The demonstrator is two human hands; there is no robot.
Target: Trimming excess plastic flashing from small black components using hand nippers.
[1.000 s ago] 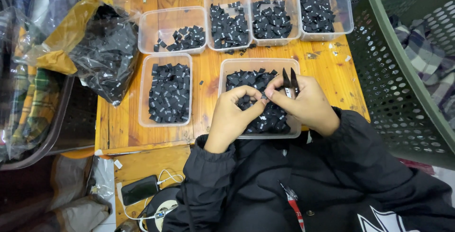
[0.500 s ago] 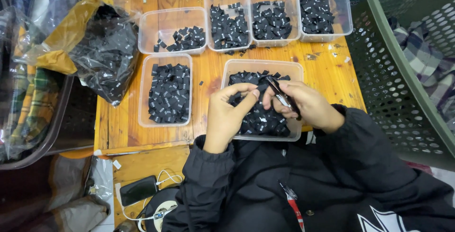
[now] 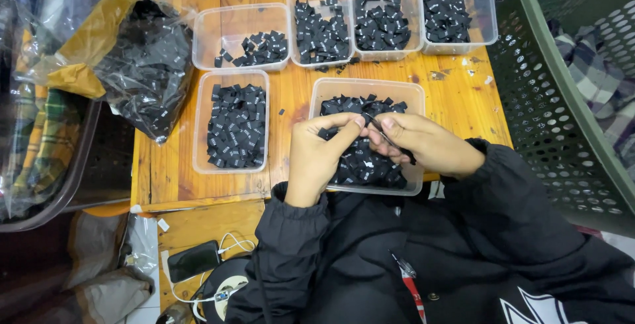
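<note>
Left hand (image 3: 316, 159) pinches a small black label (image 3: 325, 133) taut. Right hand (image 3: 423, 144) grips small snips (image 3: 377, 125) against it, both over the clear tub (image 3: 368, 92) at the table's (image 3: 456, 96) near edge so pieces drop in.

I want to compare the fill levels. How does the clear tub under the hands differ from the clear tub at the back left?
The tub under the hands is nearly covered with small black labels, while the back-left tub holds only a few in one corner. The first sits near the table edge, the second far back. Both are clear rectangular plastic, lidless.
</note>
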